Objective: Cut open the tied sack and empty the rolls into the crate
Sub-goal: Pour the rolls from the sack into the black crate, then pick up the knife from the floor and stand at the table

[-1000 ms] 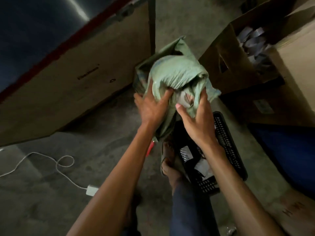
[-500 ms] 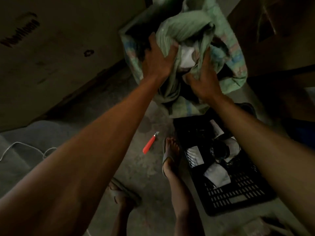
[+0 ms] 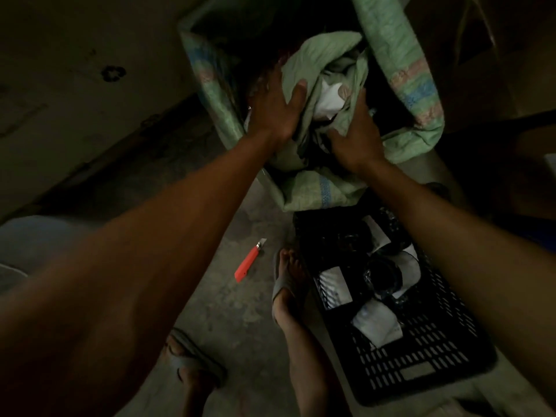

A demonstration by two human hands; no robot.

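Hands seen from the head camera: the left hand (image 3: pixel 275 111) and right hand (image 3: pixel 355 136) each clutched bunched green fabric of the sack (image 3: pixel 400 64), thumbs pressed over the folds. The sack stood just beyond the black crate (image 3: pixel 421 356), which held dark rolls (image 3: pixel 382 272) with white labels too blurred to read. An orange knife (image 3: pixel 249 261) lay near the crate. The cardboard (image 3: pixel 60 115) at left bore a recycling mark (image 3: pixel 113 73).
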